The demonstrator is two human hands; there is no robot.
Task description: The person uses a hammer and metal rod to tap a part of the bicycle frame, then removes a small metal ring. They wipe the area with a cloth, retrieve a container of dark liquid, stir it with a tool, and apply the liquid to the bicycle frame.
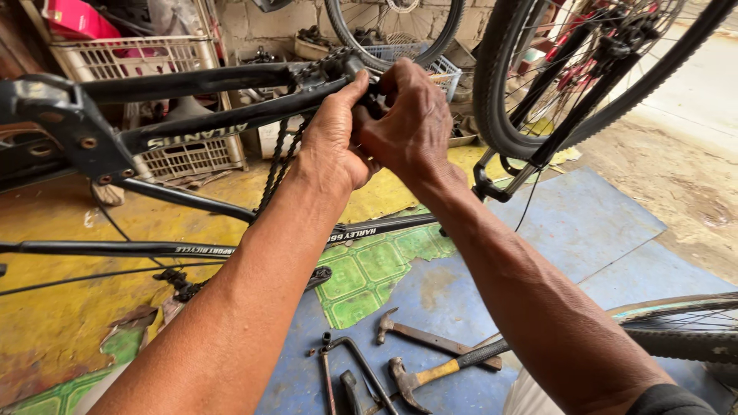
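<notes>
Worn yellow and blue floor [584,223] spreads under us, with a patch of green tiled pattern in its middle. Across it stands an upturned black metal bicycle frame [200,123], its greasy chain [278,161] hanging down just beside our left wrist. Our left hand [334,134] and right hand [407,115] meet at the rear end of the frame, fingers [350,96] curled shut around a small dark part there; our hands hide what that part is. Right of our hands rises a black-tyred spoked wheel [500,84], close to our right forearm, and a second wheel [400,31] stands behind the frame. White plastic crates [184,154] sit beyond the frame tubes. Below our arms on the blue floor lie two claw hammers, one with a rusty metal handle [415,332] and one with a yellow-and-black handle [442,370], beside a bent black metal bar [361,365].
</notes>
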